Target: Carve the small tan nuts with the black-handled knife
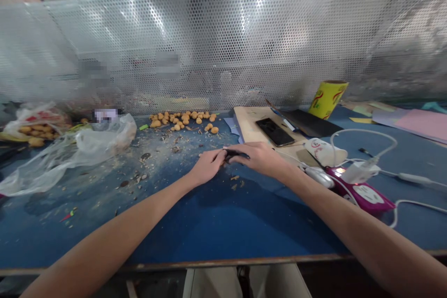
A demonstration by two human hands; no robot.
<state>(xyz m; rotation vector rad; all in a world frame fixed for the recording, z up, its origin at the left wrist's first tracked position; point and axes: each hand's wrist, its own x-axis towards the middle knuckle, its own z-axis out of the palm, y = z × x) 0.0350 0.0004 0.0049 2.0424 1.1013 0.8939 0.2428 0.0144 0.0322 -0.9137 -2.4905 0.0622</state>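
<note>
Over the middle of the blue table, my left hand (206, 166) and my right hand (260, 157) meet with their fingertips together. The fingers of both are closed around something small and dark that I cannot make out, mostly hidden between them. Behind my hands lies a loose row of small round tan fruits (186, 116), possibly longans. Crumbs and dark bits (143, 156) are strewn over the table to the left of my left hand. A black phone (275, 131) rests on a brown cardboard sheet (247, 118) beyond my right hand.
A clear plastic bag (98, 146) and a bag of tan fruits (38, 128) occupy the left. At the right are a purple power strip (375, 198) with white cables, a crumpled white cup (324, 150) and a yellow roll (328, 99). Perforated metal (216, 37) borders the back.
</note>
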